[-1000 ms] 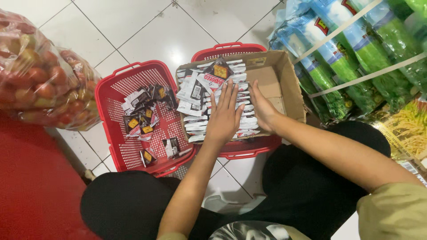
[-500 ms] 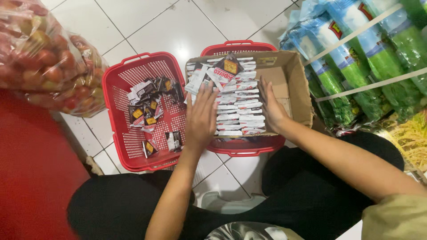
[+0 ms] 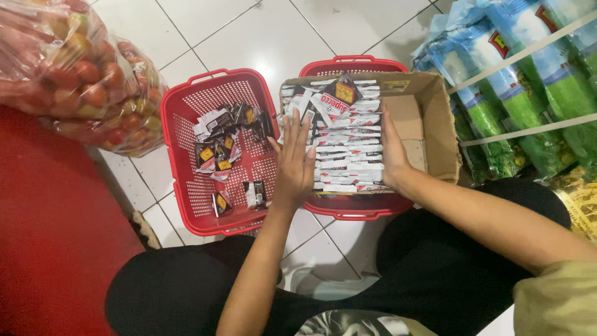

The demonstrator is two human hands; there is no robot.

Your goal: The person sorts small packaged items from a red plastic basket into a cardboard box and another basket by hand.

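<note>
Left hand (image 3: 295, 163) flat and palm down, fingers together and pointing away from the body, forearm running straight back toward the lap. Right hand (image 3: 393, 152) set on edge (thumb side up), fingers extended forward, palm turned toward the left hand. Right forearm angling in from the right, elbow bent. Both hands level, near each other, apart.

Seen from a single head-worn camera, looking steeply down and slightly forward over the wearer's lap onto the tiled floor (image 3: 249, 31). Close range: both forearms entering from the bottom edge, box (image 3: 429, 106) and baskets (image 3: 180, 118) at centre frame, shelf goods (image 3: 528, 74) cropped at right. No second view for overlap.
</note>
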